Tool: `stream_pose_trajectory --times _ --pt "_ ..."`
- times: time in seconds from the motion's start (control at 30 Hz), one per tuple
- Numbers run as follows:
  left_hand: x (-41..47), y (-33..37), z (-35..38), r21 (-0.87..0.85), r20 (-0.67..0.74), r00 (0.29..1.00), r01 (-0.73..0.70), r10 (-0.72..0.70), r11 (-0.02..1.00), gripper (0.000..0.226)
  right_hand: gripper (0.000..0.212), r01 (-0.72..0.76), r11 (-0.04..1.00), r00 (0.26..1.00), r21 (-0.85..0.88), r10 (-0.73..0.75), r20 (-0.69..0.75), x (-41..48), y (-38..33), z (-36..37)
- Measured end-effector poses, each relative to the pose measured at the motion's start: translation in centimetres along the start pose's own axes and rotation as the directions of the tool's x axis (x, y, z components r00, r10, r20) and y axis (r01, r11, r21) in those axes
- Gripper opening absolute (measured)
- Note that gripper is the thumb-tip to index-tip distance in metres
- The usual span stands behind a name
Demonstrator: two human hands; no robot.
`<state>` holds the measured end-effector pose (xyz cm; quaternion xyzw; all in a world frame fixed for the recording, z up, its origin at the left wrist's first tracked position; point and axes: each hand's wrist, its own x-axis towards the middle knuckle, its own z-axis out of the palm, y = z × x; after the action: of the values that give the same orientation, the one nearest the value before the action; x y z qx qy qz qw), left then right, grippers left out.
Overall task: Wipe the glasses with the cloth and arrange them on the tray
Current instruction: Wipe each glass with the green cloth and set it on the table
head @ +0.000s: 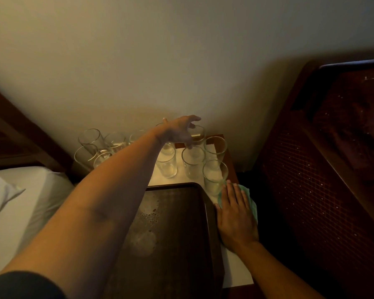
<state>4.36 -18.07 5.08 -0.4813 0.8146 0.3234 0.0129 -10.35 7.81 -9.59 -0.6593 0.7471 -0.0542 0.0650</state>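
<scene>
— Where's the left hand (179, 132)?
— Stretched to the far side, over the glasses (193, 162) standing on the counter (235, 270) beyond the tray (209, 212). Its grip is loose, fingers spread, holding nothing.
— And the right hand (235, 216)?
— Flat, fingers straight, pressing the green cloth (252, 205) onto the counter just right of the tray, beside the nearest glass
</scene>
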Motion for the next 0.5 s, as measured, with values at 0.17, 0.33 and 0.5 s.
stream_pose_trajectory --times 0.17,0.33,0.5 --pt "-3.5 1.1 -2.0 -0.092 -0.156 0.987 -0.06 0.046 0.994 0.087 0.069 0.001 1.0 1.0 0.01 -0.001 0.014 0.0 0.1 -0.3" --pt "-10.9 1.3 3.2 0.004 -0.699 0.715 0.044 -0.029 0.999 0.068 0.067 0.004 1.0 1.0 0.009 -0.004 0.012 -0.1 0.1 -0.3" --pt "-12.0 -0.6 8.2 0.226 -0.647 0.741 0.414 -0.181 0.882 0.08 0.067 -0.015 1.0 1.0 0.01 0.015 0.0 -0.2 -0.1 -0.4"
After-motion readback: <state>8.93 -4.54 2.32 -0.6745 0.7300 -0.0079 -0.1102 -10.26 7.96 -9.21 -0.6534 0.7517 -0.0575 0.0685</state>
